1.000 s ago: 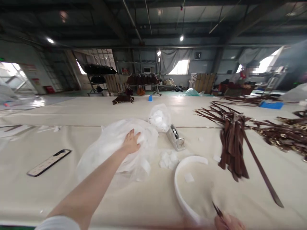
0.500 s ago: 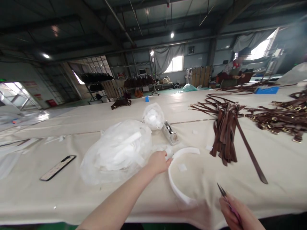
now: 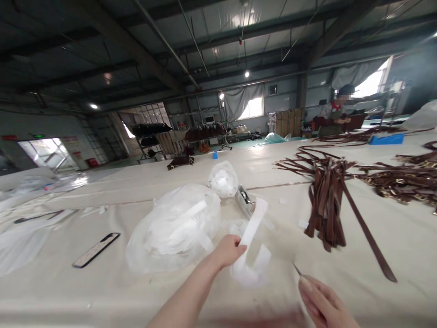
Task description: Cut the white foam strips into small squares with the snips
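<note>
My left hand (image 3: 228, 249) is closed on a long white foam strip (image 3: 251, 243), which it holds lifted off the cream table (image 3: 102, 291); the strip's upper end stands up and its lower end curls down to the cloth. My right hand (image 3: 322, 304) sits at the lower right, closed on a small pointed tool (image 3: 297, 269) whose dark tip sticks out toward the strip. A clear plastic bag of white strips (image 3: 174, 228) lies just left of my left hand.
A smaller bag of white pieces (image 3: 223, 179) and a tape dispenser (image 3: 245, 200) lie behind the strip. Brown leather straps (image 3: 326, 200) are piled to the right, more with buckles (image 3: 406, 182) farther right. A phone (image 3: 96, 250) lies left. Another person (image 3: 337, 109) works far back.
My left hand left the big bag, moved right, took hold of the white strip and lifted it off the table. My right hand with the tool stayed low right.
</note>
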`<action>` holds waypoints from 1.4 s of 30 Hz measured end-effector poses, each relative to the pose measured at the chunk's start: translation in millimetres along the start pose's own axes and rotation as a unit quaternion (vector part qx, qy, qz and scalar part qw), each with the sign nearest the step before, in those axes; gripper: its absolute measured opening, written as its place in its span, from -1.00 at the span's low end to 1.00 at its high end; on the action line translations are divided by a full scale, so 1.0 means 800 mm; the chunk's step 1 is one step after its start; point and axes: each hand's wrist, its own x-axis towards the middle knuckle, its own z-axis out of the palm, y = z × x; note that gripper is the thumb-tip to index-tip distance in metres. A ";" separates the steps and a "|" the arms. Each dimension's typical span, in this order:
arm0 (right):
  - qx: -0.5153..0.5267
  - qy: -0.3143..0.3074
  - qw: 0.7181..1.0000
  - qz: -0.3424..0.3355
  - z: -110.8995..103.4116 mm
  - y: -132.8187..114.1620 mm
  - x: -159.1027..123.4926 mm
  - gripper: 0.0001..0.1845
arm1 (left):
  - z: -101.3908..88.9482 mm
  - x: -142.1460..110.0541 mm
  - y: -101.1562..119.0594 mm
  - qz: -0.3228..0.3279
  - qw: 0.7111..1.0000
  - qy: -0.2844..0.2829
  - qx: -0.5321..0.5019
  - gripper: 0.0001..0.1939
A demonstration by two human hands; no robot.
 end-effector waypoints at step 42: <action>-0.331 -0.175 0.908 -0.186 0.393 -0.021 0.182 -0.55 | 0.038 -0.180 -0.238 -0.117 0.670 0.061 -0.730 -0.50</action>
